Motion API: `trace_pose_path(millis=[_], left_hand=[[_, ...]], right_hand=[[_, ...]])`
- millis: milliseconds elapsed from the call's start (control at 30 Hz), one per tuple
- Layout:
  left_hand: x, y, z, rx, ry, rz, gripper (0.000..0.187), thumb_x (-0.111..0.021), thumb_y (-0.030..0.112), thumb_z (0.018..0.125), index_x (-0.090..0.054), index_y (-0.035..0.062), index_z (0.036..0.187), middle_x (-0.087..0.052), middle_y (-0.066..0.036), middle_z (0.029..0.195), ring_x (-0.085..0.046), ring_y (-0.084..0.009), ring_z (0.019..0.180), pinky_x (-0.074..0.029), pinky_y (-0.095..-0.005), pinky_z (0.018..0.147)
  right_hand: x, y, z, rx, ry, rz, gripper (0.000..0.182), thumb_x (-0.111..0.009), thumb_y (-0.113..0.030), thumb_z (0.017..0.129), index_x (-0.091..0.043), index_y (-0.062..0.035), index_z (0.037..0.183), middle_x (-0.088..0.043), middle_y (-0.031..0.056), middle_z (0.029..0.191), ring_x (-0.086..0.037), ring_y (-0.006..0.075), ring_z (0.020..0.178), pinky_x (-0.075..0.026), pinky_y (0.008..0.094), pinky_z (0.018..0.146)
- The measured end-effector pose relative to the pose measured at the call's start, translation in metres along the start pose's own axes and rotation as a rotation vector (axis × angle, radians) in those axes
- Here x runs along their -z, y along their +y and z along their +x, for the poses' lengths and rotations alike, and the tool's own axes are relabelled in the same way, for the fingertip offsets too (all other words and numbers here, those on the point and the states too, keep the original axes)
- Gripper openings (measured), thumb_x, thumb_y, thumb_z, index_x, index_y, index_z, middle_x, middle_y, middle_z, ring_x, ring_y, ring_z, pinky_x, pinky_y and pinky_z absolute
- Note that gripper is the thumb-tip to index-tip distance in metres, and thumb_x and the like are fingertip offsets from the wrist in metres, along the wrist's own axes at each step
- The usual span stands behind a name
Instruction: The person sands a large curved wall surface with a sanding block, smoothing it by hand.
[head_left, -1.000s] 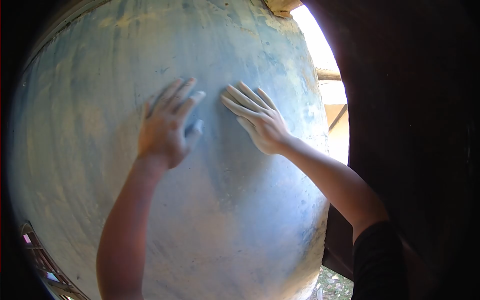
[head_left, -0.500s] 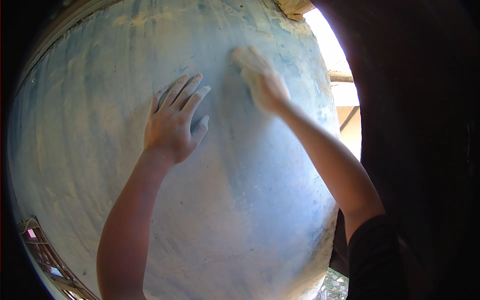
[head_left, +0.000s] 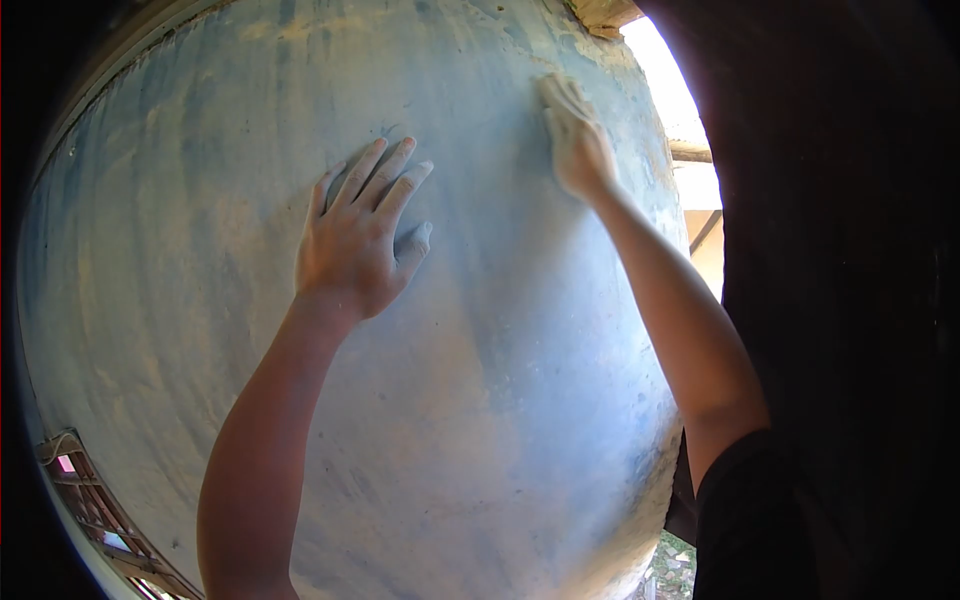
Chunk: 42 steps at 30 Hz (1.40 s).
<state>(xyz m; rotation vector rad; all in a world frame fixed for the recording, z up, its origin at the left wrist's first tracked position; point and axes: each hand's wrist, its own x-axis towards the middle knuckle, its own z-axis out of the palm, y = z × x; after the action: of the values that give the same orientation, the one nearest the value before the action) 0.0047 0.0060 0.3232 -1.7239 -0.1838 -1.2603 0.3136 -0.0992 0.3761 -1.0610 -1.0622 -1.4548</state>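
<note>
The pale blue wall [head_left: 430,400] in front of you fills the middle and left of the frame, streaked and patchy, with yellowish marks toward its top. The change is at your right hand [head_left: 578,140], high in the upper right of the frame near the wall's edge: its blurred fingers suggest it is in motion across the surface. It looks laid along the wall, though you can't tell from here how much of the palm touches. Your left hand [head_left: 355,240] shows sharper, left of centre, palm toward the wall with fingers spread and pale residue on the fingertips. Neither hand appears to grip anything; both are open. With them set apart like this, your reach probably covers two separate patches. Farther out, a barred frame [head_left: 95,510] sits at lower left, a dark sleeve [head_left: 745,500] at lower right, and a bright opening [head_left: 703,190] beyond the wall's right edge.
</note>
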Motion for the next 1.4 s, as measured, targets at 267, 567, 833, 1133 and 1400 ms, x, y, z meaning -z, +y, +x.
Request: trace_pose_path(millis=[267, 567, 833, 1133, 1400], left_hand=[[0.004, 0.005, -0.008, -0.055, 0.033, -0.306, 0.054, -0.069, 0.029, 0.096, -0.056, 0.0219, 0.148, -0.056, -0.003, 0.157, -0.045, -0.0239, 0.150, -0.031, -0.0499, 0.123], [-0.005, 0.027, 0.001, 0.015, 0.071, -0.498, 0.024, -0.072, 0.021, 0.097, -0.073, 0.0132, 0.120, -0.071, -0.008, 0.131, -0.065, -0.0250, 0.124, -0.043, -0.0436, 0.109], [-0.012, 0.028, -0.005, 0.032, 0.220, -0.466, 0.033, -0.077, 0.018, 0.092, -0.070, 0.0111, 0.124, -0.072, -0.006, 0.125, -0.064, -0.0257, 0.116, -0.045, -0.0431, 0.106], [-0.008, 0.042, -0.008, 0.118, 0.251, -0.260, 0.053, -0.076, 0.013, 0.087, -0.061, 0.0151, 0.138, -0.069, -0.005, 0.130, -0.060, -0.0243, 0.123, -0.044, -0.0437, 0.107], [-0.014, 0.048, -0.004, 0.093, 0.253, -0.213, 0.046, -0.075, 0.013, 0.086, -0.062, 0.0134, 0.130, -0.066, -0.006, 0.132, -0.059, -0.0257, 0.123, -0.044, -0.0442, 0.106]], right_hand=[[0.061, -0.107, -0.102, 0.066, -0.460, 0.507, 0.044, -0.042, -0.030, 0.115, -0.060, -0.0096, 0.150, -0.060, 0.0117, 0.154, -0.050, 0.0317, 0.148, -0.031, 0.0452, 0.129], [0.087, -0.135, -0.104, -0.487, -0.513, 0.949, 0.047, -0.041, -0.033, 0.117, -0.060, -0.0027, 0.148, -0.070, 0.0125, 0.137, -0.065, 0.0231, 0.127, -0.054, 0.0419, 0.108], [0.078, -0.157, -0.109, -0.186, -0.346, 0.597, 0.042, -0.055, -0.012, 0.110, -0.058, -0.0094, 0.152, -0.057, 0.0140, 0.156, -0.056, 0.0331, 0.142, -0.049, 0.0476, 0.118], [0.035, -0.060, -0.088, 0.052, -0.308, 0.204, 0.048, -0.033, -0.020, 0.115, -0.042, -0.0099, 0.161, -0.032, 0.0117, 0.172, -0.022, 0.0334, 0.161, -0.015, 0.0436, 0.135], [0.006, -0.010, -0.005, -0.240, -0.170, 0.014, 0.047, -0.042, -0.027, 0.114, -0.048, -0.0145, 0.159, -0.040, 0.0109, 0.168, -0.032, 0.0338, 0.158, -0.020, 0.0482, 0.133]])
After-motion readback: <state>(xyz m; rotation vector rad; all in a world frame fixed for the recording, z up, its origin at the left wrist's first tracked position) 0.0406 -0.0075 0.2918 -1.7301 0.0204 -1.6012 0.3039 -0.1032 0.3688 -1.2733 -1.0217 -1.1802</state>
